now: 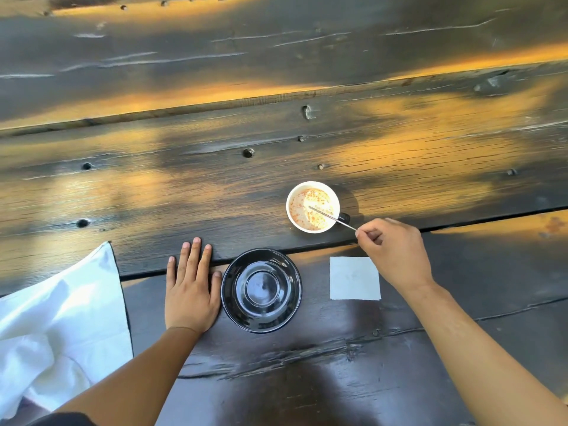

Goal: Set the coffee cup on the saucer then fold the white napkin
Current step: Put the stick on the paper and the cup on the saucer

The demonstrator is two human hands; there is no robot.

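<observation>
The right hand pinches a thin metal spoon standing in the coffee cup; the left hand lies flat on the desk. The cup sits at one o'clock of the empty saucer, so nothing is done yet. The white napkin lies at three o'clock. No writing shows.

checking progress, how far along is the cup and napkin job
Nothing is finished yet. The coffee cup stands on the table beyond the empty black saucer. The right hand pinches the spoon in the cup; the left hand lies flat. The white napkin awaits folding.
</observation>
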